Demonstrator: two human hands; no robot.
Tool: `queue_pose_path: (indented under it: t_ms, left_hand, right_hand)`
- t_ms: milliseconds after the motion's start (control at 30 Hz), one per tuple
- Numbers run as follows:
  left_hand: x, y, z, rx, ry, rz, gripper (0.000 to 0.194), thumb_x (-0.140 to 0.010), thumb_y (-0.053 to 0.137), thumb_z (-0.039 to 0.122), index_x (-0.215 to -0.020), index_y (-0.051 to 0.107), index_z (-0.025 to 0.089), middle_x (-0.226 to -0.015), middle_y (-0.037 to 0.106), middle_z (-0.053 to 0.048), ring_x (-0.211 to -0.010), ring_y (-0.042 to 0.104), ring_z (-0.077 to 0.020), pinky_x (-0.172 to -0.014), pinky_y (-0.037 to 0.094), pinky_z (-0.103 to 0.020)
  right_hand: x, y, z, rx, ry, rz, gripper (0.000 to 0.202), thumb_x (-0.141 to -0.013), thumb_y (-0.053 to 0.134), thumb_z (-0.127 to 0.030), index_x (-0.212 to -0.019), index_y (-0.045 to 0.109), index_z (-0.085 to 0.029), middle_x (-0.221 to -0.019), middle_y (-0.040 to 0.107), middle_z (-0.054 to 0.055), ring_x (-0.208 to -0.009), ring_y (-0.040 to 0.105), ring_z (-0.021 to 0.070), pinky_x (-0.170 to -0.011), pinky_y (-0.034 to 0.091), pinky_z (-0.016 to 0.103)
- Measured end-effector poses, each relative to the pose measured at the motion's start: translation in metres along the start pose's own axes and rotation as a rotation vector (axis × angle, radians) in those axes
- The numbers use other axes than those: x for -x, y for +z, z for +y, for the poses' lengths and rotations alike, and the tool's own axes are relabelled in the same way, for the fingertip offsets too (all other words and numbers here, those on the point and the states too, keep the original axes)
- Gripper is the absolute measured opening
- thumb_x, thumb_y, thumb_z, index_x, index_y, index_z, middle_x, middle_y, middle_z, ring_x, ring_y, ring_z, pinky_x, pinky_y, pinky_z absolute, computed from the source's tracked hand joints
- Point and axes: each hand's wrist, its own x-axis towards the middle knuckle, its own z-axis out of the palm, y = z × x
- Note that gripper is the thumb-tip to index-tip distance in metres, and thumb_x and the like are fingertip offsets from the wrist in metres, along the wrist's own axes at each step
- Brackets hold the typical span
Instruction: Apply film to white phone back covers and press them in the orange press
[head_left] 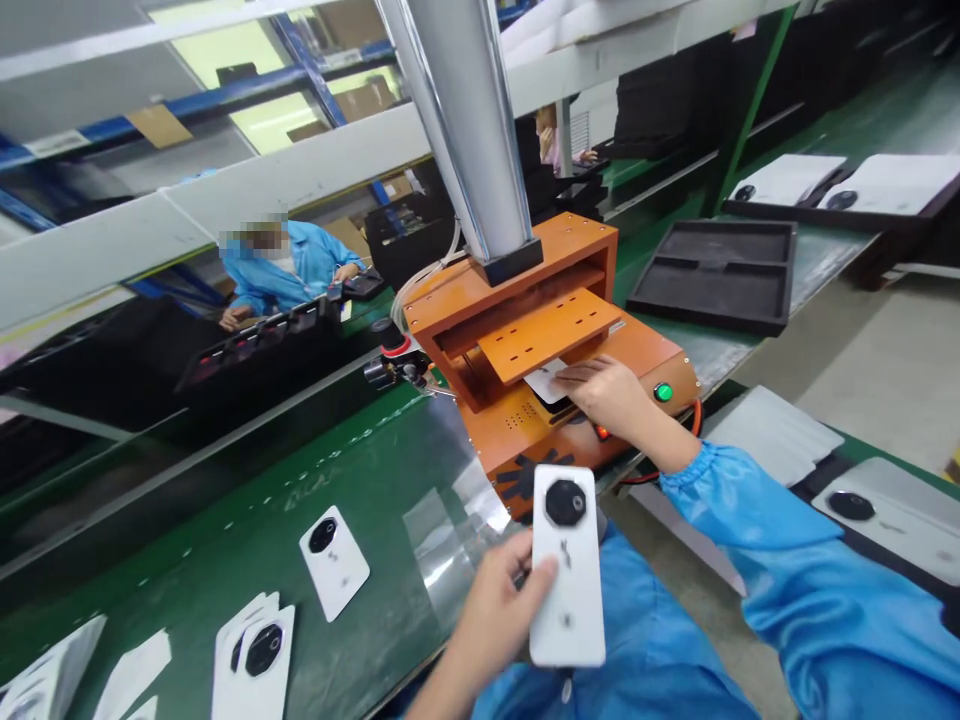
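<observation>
My left hand (504, 592) grips a white phone back cover (568, 600) by its left edge, thumb on top. The cover faces me upright, with a black octagonal camera ring near its top. My right hand (604, 392) reaches into an orange press machine (570, 250), its fingers closed at the edge of another white panel (547, 381). That panel lies under the raised orange press plate (550, 332), partly hidden by the plate and my fingers. On the green bench (360, 660) to the left lies a single phone back cover (335, 570).
Stacked covers (251, 665) lie at front left. A grey cylinder (469, 120) rises above the press, which has a green button (663, 392). Behind it to the right is a black tray (716, 275). More covers (892, 515) lie at right. A co-worker in blue (289, 265) sits across.
</observation>
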Motion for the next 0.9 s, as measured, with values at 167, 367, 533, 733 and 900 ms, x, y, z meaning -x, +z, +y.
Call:
queue_pose_path:
  t_ms: [167, 367, 533, 733, 900]
  left_hand:
    - [0.034, 0.022, -0.047, -0.033, -0.055, -0.014, 0.040, -0.098, 0.054, 0.051, -0.098, 0.071, 0.015, -0.091, 0.073, -0.009, -0.084, 0.065, -0.0213, -0.075, 0.052, -0.028]
    - [0.039, 0.031, -0.061, -0.100, -0.029, 0.070, 0.037, -0.097, 0.054, 0.050, -0.094, 0.072, 0.017, -0.089, 0.072, -0.007, -0.083, 0.064, -0.0215, -0.075, 0.052, -0.029]
    - [0.039, 0.036, -0.064, -0.218, 0.014, 0.051, 0.035, -0.097, 0.055, 0.047, -0.091, 0.072, 0.017, -0.083, 0.070, -0.006, -0.077, 0.062, -0.0199, -0.073, 0.051, -0.029]
    - [0.027, 0.033, -0.048, -0.384, 0.235, 0.104, 0.032, -0.102, 0.046, 0.035, -0.085, 0.066, 0.019, -0.087, 0.067, -0.008, -0.082, 0.065, -0.0200, -0.076, 0.054, -0.031]
    - [-0.002, 0.032, -0.045, -0.703, 0.583, 0.251, 0.019, -0.098, 0.047, 0.019, -0.090, 0.064, 0.019, -0.149, 0.053, -0.018, -0.125, 0.061, -0.0293, -0.099, 0.056, -0.046]
  right_hand:
    - [-0.011, -0.012, -0.002, 0.006, 0.045, -0.124, 0.022, -0.097, 0.054, -0.014, -0.105, 0.074, -0.020, -0.112, 0.076, 0.007, -0.100, 0.068, 0.0244, -0.080, 0.045, 0.037]
    - [-0.016, -0.016, 0.001, -0.046, 0.064, -0.162, 0.024, -0.090, 0.059, -0.011, -0.102, 0.076, -0.022, -0.107, 0.077, 0.009, -0.098, 0.069, 0.0268, -0.083, 0.048, 0.040]
    - [-0.016, -0.010, 0.015, -0.120, 0.059, -0.163, 0.021, -0.088, 0.067, -0.019, -0.105, 0.077, -0.025, -0.110, 0.078, 0.005, -0.099, 0.070, 0.0254, -0.088, 0.050, 0.039]
    - [-0.009, -0.018, -0.004, -0.121, 0.093, -0.137, 0.047, -0.087, 0.072, -0.054, -0.117, 0.073, -0.019, -0.125, 0.072, 0.013, -0.114, 0.066, 0.0311, -0.100, 0.048, 0.046]
    - [0.051, -0.010, -0.034, -0.086, 0.272, 0.178, 0.039, -0.096, 0.061, -0.042, -0.128, 0.066, -0.021, -0.139, 0.061, 0.015, -0.126, 0.058, 0.0305, -0.109, 0.040, 0.052]
